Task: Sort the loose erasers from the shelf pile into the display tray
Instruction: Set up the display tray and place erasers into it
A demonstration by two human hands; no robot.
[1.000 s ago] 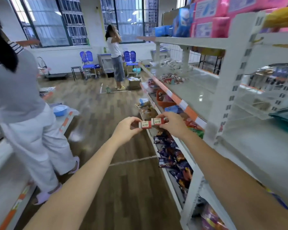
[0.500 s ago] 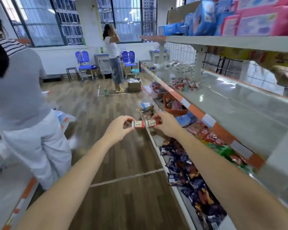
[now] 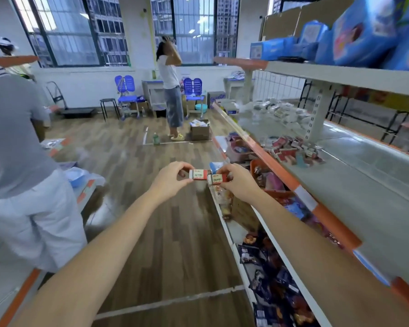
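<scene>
The left hand [image 3: 170, 181] is pinching one eraser [image 3: 198, 174] between thumb and curled fingers; the right hand [image 3: 238, 182] is pinching a second eraser [image 3: 217, 179] the same way. Both erasers are white with red sleeves and are touching end to end, held in the air over the aisle, at 12 o'clock from the wearer and level with the shelf edge.

The loose eraser pile [image 3: 293, 151] is lying on the grey middle shelf [image 3: 368, 192] at 2 o'clock, well apart from the hands, just beside a white upright post [image 3: 318, 116]. White packets [image 3: 279, 112] are sitting farther along the same shelf. Its front edge is carrying an orange strip [image 3: 269, 161]. The lower shelf, at 4 o'clock, is holding dark snack packets [image 3: 276, 279] and an orange basket [image 3: 267, 173]. Blue packages [image 3: 364, 31] are standing on the top shelf at 1 o'clock.

The floor [image 3: 170, 232] is wood-patterned planking with a pale line crossing it at 6 o'clock. A person in white trousers [image 3: 28, 220] is standing at 9 o'clock. Another person [image 3: 171, 90] is standing at 12 o'clock near blue chairs [image 3: 125, 93] under barred windows [image 3: 194, 29]. A cardboard box [image 3: 200, 131] is sitting on the floor beside that person.
</scene>
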